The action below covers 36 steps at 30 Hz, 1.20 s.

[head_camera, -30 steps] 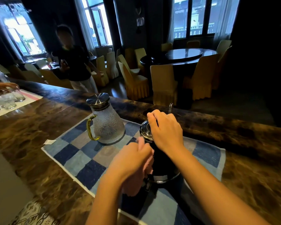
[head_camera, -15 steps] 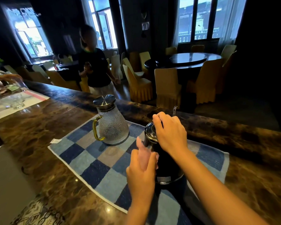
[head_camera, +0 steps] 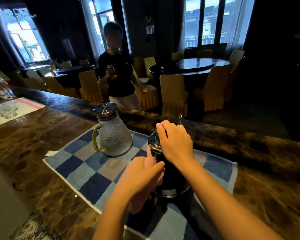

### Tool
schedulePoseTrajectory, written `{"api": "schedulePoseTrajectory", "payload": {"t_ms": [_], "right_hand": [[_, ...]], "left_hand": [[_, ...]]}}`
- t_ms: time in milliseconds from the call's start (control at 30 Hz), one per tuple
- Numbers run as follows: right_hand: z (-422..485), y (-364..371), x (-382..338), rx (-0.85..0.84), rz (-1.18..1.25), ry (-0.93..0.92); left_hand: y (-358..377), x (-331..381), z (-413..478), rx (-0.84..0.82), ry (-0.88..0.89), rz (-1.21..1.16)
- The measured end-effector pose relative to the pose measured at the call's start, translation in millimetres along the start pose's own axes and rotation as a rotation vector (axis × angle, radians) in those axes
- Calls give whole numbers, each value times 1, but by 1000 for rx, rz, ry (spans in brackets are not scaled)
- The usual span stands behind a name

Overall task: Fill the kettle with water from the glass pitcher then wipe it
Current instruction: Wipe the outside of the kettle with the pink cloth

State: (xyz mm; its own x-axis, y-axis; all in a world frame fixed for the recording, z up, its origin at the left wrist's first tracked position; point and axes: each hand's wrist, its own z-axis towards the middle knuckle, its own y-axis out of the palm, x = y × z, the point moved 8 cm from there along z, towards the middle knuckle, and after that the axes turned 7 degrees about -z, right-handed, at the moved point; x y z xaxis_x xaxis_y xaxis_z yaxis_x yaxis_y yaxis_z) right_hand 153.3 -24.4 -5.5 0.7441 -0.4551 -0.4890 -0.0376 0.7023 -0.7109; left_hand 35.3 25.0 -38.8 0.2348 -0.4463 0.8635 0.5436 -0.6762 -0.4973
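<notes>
My right hand (head_camera: 176, 144) curled over black kettle (head_camera: 170, 174) lid, steadying. Left hand (head_camera: 142, 177) fingers clamp pink cloth (head_camera: 150, 163) against kettle wall, wiping. Glass pitcher (head_camera: 113, 135) beyond left fingertips, lid on.

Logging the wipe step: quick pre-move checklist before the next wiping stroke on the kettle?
1. Kettle upright on checkered towel: ok.
2. Right hand steadying the kettle lid from above: ok.
3. Left hand holding pink cloth against the kettle's side: ok.
4. Glass pitcher lidded, upright, apart from both hands: ok.
5. Kettle filled: cannot tell.
</notes>
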Motion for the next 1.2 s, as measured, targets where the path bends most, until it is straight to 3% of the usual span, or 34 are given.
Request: {"api": "schedulePoseTrajectory", "payload": {"t_ms": [100, 167, 367, 500, 700, 933, 1067, 1200], "right_hand": [[0, 0, 1, 11, -6, -2], [1, 1, 1, 12, -4, 2], [0, 1, 1, 8, 7, 12], [-1, 1, 2, 9, 15, 23], [0, 3, 4, 8, 29, 27], [0, 1, 1, 14, 19, 8], [0, 1, 1, 10, 4, 14], [0, 1, 2, -7, -4, 21]], "left_hand": [[-1, 8, 14, -110, 13, 324], [0, 11, 12, -75, 15, 332], [5, -4, 5, 74, 55, -121], [14, -35, -4, 223, -84, -623], [19, -70, -40, 602, -122, -627], [0, -26, -24, 318, 214, 39], [-3, 1, 5, 52, 148, 348], [1, 0, 23, -100, 53, 219]]}}
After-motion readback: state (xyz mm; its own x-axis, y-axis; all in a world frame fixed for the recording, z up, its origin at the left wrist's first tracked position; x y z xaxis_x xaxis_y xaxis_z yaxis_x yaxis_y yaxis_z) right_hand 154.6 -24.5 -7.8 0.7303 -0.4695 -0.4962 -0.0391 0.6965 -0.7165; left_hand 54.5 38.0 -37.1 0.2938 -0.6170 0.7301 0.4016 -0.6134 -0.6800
